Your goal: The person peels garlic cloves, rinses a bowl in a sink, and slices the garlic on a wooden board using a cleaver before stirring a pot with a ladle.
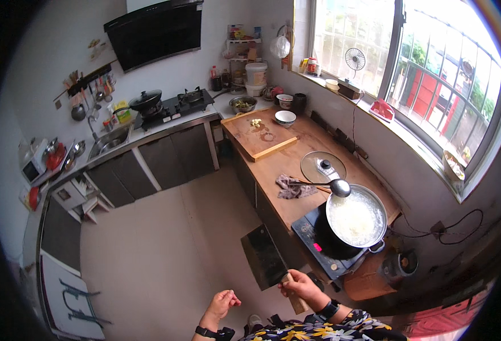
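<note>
My right hand [303, 286] grips the wooden handle of a broad Chinese cleaver [264, 258]. Its dark blade points away from me, over the floor beside the counter. My left hand [222, 303] hangs to the left of it, fingers curled together, with nothing visible in them. On the counter to the right, a wide metal pot [357, 219] of bubbling, whitish liquid stands on an induction cooker [325, 247] with a lit red display. A metal ladle [340, 187] rests across the pot's rim.
Beyond the pot are a glass lid [323, 167], a crumpled cloth [295, 187] and a cutting board [244, 136] bearing peeled garlic cloves [256, 122]. A bowl [285, 118] stands by the garlic. A lidded wok [145, 100] sits on the far gas stove. Power cables [438, 229] run along the right wall.
</note>
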{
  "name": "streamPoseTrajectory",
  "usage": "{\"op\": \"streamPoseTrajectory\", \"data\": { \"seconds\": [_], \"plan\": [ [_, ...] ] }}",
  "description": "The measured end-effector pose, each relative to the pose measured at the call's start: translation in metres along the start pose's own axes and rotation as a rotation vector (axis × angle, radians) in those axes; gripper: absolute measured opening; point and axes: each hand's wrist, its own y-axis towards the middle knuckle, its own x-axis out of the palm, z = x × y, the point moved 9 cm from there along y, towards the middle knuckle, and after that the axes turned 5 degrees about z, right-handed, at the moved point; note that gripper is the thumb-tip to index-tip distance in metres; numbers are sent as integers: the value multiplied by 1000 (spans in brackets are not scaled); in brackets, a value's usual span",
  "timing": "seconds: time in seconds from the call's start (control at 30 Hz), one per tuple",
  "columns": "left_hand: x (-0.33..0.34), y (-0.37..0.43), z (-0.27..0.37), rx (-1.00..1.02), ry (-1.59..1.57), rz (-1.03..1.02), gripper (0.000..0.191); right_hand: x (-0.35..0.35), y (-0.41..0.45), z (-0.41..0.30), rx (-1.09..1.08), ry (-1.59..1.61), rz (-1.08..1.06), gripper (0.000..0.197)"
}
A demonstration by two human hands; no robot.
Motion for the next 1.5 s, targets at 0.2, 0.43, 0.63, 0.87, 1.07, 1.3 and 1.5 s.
{"op": "streamPoseTrajectory", "data": {
  "seconds": [0.2, 0.43, 0.63, 0.87, 1.07, 1.3, 1.5],
  "plan": [
    [1, 58, 75, 129, -66, -48, 22, 11, 65, -35, -76, 71, 64, 17],
    [-32, 115, 181, 215, 158, 10, 28, 25, 177, -77, -111, 186, 79, 14],
    [-76, 180, 251, 207, 126, 113, 23, 58, 275, -109, -109, 254, 60, 14],
    [-75, 311, 297, 99, 130, -181, 23, 76, 382, -144, -138, 158, 172, 11],
    [-48, 408, 369, 86, 331, -414, 22, 65, 444, -192, -238, 217, 359, 12],
    [9, 503, 413, 62, 442, -569, 21, 31, 488, -222, -264, 319, 482, 16],
    [44, 593, 425, 26, 613, -622, 22, -36, 539, -254, -407, 234, 549, 18]
  ]
}}
